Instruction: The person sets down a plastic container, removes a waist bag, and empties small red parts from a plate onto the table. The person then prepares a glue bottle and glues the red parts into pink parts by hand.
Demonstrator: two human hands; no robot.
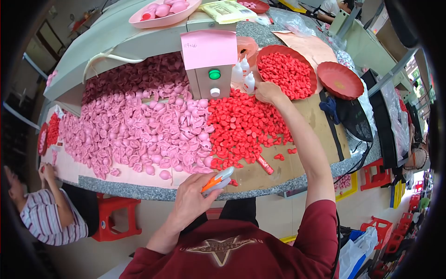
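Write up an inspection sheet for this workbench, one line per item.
Surface: speckled table, partly under a tan covering.
Job's things: pink pieces heaped at left, red pieces alongside; a red tray holds more red pieces; white bottles nearby.
Clutter: second tray; black mesh bag.
Hands: left hand holds an orange-and-grey object; right hand is by the bottles, contact unclear.
Cables: white cable along the grey housing.
Surroundings: co-worker in stripes at left; red stools.
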